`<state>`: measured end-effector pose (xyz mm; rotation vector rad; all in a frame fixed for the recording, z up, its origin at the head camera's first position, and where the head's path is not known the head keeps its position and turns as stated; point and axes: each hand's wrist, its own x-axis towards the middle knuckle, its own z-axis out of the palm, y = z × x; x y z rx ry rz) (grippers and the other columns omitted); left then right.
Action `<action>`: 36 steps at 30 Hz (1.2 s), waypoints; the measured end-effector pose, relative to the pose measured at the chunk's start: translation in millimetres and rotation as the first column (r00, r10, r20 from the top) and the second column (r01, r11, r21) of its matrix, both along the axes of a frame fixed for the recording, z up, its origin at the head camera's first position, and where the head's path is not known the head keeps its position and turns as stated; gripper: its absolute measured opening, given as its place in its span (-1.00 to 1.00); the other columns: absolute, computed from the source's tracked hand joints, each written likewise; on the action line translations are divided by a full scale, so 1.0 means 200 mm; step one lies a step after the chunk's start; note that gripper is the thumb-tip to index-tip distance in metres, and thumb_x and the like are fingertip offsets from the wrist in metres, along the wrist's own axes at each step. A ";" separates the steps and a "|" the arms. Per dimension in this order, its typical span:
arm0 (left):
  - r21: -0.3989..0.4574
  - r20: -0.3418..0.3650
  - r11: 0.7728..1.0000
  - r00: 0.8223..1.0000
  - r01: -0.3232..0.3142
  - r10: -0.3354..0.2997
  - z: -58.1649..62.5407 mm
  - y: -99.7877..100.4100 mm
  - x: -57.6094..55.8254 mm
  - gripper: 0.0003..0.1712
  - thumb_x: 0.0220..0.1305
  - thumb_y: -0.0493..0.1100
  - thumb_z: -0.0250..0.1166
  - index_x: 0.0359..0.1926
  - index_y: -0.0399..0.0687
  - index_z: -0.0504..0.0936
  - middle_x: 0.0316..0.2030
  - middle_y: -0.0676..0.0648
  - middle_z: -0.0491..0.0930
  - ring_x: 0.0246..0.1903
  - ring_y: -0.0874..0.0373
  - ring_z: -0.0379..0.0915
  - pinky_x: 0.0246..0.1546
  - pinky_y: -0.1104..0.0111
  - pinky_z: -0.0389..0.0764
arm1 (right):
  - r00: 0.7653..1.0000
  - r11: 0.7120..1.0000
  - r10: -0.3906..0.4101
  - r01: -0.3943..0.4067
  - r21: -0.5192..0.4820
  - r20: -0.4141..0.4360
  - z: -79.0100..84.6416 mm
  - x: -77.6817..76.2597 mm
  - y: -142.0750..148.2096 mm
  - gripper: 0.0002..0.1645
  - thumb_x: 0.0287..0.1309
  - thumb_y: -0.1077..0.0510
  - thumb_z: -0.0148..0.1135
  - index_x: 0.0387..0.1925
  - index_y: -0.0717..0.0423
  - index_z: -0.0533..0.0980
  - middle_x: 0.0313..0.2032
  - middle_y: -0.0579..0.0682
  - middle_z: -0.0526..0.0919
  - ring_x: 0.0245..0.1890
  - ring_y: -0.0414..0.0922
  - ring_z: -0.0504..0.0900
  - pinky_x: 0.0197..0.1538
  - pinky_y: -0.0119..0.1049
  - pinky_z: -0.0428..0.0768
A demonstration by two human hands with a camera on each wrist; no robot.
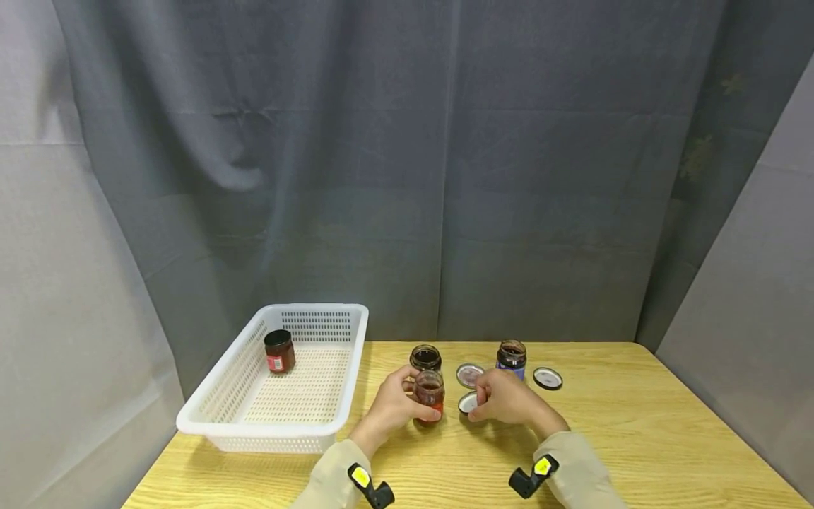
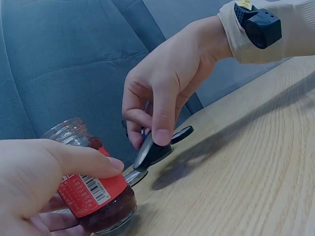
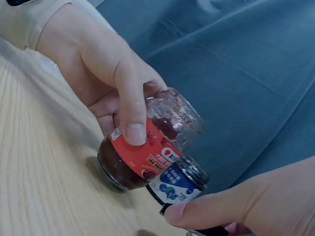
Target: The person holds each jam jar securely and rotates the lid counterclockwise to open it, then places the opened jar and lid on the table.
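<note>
An uncapped glass jam jar with a red label (image 1: pixel 429 396) is gripped by my left hand (image 1: pixel 396 406), its thumb across the label in the right wrist view. Dark red jam shows through the glass of the jar (image 3: pixel 120 169). Just to the right, my right hand (image 1: pixel 509 401) pinches a round jar lid (image 2: pixel 151 151) between thumb and fingers, its pale inside facing up in the head view. Behind the held jar stands an open dark jar (image 1: pixel 425 357); its blue and white label (image 3: pixel 170 187) shows in the right wrist view.
Beyond my right hand is another open jar with a blue label (image 1: pixel 511 357). Two loose lids lie inside-up, a near lid (image 1: pixel 470 373) and a right lid (image 1: pixel 547 379). At left, a white plastic basket (image 1: pixel 267 428) holds a black-capped jam jar (image 1: pixel 280 351).
</note>
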<state>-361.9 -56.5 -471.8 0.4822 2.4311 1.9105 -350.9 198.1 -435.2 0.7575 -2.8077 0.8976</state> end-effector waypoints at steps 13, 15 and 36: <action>-0.010 -0.018 1.000 1.000 -0.012 0.011 -0.03 0.00 0.01 -0.28 -0.32 -0.44 0.71 -0.07 -0.05 0.59 -0.19 -0.05 0.65 -0.15 0.05 0.56 -0.19 0.16 0.62 | 0.999 0.998 0.041 -0.040 0.046 -0.014 -0.04 0.01 -0.04 -0.54 -0.23 0.18 0.72 -0.69 -0.05 0.47 -0.65 -0.30 0.45 -0.56 -0.29 0.38 -0.42 -0.32 0.39; -0.011 -0.017 1.000 1.000 -0.012 0.012 -0.03 0.00 0.01 -0.29 -0.32 -0.45 0.71 -0.08 -0.06 0.58 -0.19 -0.05 0.65 -0.16 0.04 0.56 -0.20 0.16 0.62 | 0.999 0.998 0.034 -0.034 0.050 -0.009 -0.04 0.01 -0.04 -0.54 -0.24 0.18 0.72 -0.68 -0.05 0.47 -0.65 -0.30 0.45 -0.55 -0.28 0.39 -0.42 -0.32 0.40; -0.028 0.005 1.000 1.000 -0.010 0.010 -0.06 0.00 -0.01 -0.32 -0.28 -0.43 0.70 -0.13 -0.02 0.54 -0.21 -0.04 0.64 -0.19 0.04 0.54 -0.20 0.15 0.56 | 1.000 0.994 0.013 -0.014 0.106 0.007 -0.09 0.01 -0.03 -0.54 -0.21 0.17 0.72 -0.71 -0.05 0.47 -0.70 -0.29 0.43 -0.54 -0.25 0.39 -0.37 -0.27 0.42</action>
